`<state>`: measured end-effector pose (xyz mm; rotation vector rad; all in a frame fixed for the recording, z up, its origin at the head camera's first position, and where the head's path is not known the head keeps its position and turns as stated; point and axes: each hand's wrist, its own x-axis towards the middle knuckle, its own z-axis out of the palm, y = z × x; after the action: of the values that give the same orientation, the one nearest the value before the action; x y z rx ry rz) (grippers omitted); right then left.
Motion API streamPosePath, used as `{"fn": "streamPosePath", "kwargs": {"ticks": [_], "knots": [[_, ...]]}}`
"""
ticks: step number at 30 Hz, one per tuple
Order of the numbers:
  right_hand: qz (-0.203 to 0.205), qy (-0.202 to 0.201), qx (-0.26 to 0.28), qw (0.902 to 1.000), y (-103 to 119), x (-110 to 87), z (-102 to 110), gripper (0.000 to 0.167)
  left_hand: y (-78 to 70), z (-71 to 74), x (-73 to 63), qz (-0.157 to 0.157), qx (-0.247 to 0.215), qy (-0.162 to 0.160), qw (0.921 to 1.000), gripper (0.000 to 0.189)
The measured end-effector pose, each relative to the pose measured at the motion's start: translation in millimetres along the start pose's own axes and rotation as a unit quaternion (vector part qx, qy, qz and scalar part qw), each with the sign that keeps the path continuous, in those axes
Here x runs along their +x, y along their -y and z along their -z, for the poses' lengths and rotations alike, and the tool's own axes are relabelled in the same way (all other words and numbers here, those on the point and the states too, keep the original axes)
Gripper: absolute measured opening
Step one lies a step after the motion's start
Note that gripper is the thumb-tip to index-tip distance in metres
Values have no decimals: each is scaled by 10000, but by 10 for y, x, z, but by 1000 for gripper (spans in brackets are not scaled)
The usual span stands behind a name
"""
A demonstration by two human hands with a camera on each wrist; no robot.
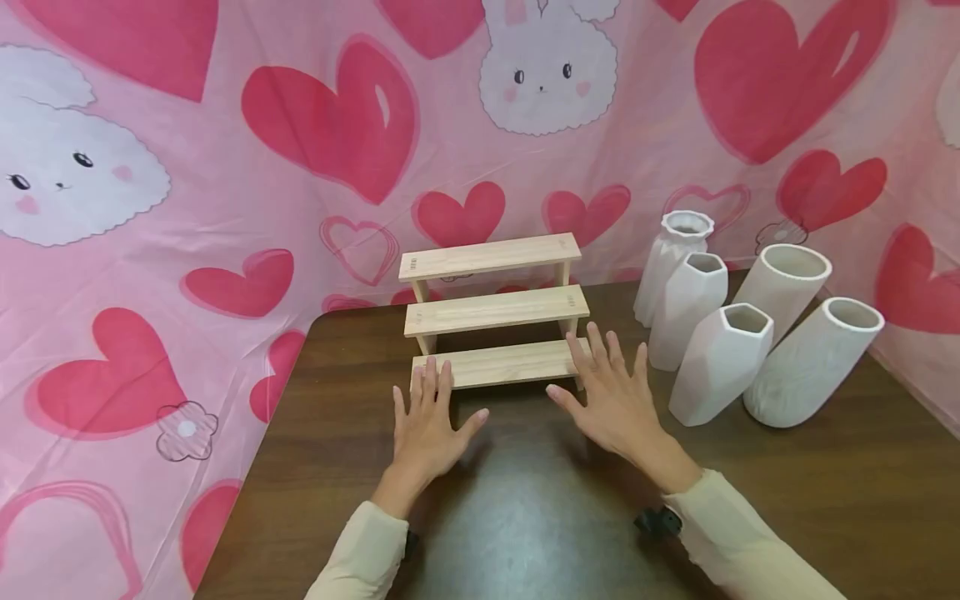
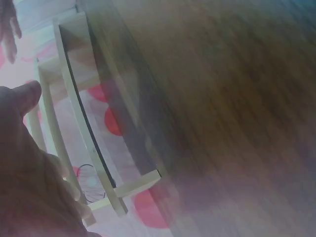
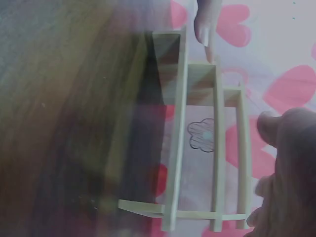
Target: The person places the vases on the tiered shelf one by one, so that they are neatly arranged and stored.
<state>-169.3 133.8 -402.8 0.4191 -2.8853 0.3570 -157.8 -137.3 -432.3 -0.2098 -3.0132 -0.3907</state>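
Observation:
A pale wooden stand with three stepped shelves (image 1: 498, 310) is at the back middle of the brown table. My left hand (image 1: 426, 425) is at the left end of its lowest shelf, fingers spread and overlapping that shelf in the head view. At the right end is my right hand (image 1: 611, 396), its fingers also spread, with fingertips over the shelf's corner. Neither hand grips anything. Both wrist views show the stand (image 2: 79, 98) side-on, with the left hand (image 2: 34, 173) and the right hand (image 3: 291, 168) beside it.
Several white vases stand grouped on the right of the table (image 1: 510, 517): a ruffled-rim vase (image 1: 670, 267), faceted ones (image 1: 720, 367) and round-mouthed ones (image 1: 810, 362). A pink cloth (image 1: 300, 208) with hearts and rabbits hangs behind the table and along its sides.

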Motion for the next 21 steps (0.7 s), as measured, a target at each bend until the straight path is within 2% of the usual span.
{"fn": "streamPosePath", "kwargs": {"ticks": [6,10,17,21], "knots": [[211,-347,437,9982,-29,63,172,86,53,39,27,10,-283,-136,9995,98],[501,-672,643,9944,-89,107,294,85,72,75,49,166,-404,-106,9990,100],[1124,-1272,761,9826,-199,130,398,84,81,95,43,283,-552,-74,9980,103],[1307,-1682,881,9731,-254,134,478,84,102,76,38,292,-654,-241,9971,102]]}}
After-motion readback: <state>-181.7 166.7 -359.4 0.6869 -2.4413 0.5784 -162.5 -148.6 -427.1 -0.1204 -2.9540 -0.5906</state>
